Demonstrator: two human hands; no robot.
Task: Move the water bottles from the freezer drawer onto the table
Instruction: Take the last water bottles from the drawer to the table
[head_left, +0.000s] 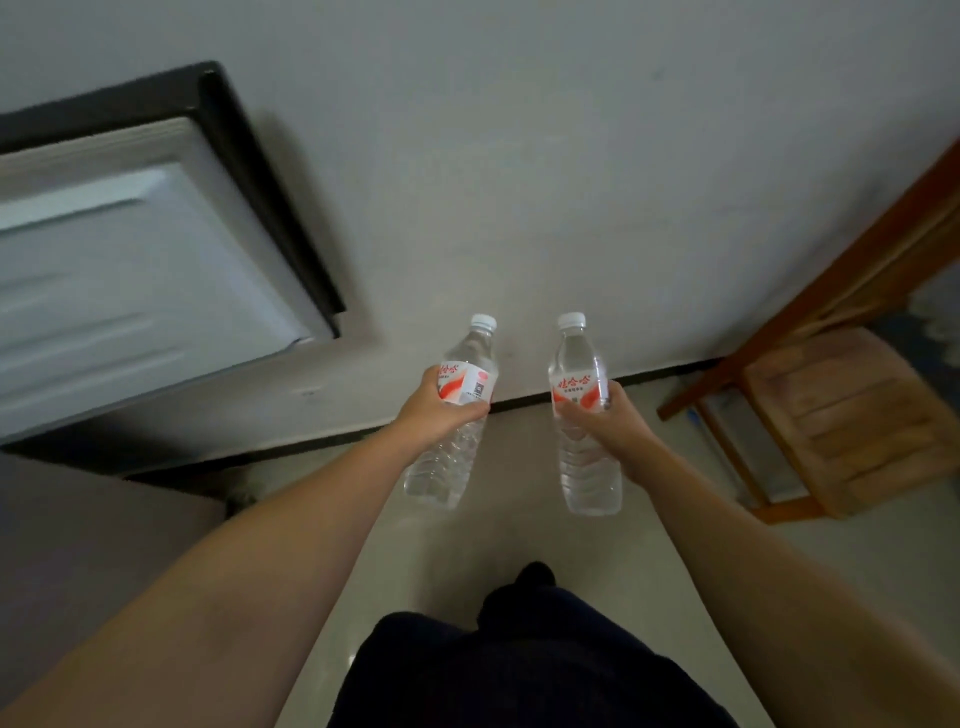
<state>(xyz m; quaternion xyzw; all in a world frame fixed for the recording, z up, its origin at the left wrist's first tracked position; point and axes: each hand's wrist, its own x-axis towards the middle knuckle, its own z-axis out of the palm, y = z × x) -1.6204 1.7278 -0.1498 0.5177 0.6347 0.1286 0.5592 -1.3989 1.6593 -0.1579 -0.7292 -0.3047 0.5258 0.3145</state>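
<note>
1. Two water bottles are in the air, one per hand, both clear with white caps and red-and-white labels, caps pointing toward twelve o'clock.
2. The left hand (434, 410) has its grip curled round the left bottle (457, 410) at the label; the right hand (608, 421) wraps the right bottle (582, 415) the same way.
3. The bottles sit near each other at frame centre, apart, above the pale floor (519, 519) by the wall.
4. A fridge door (130, 270) hangs open at ten o'clock; a wooden chair (852, 415) stands at three o'clock.
5. The step in hand looks like the carry: bottles out, not yet set down.
6. No desk is in view, so the next move calls for turning to find it, then standing both bottles upright.
</note>
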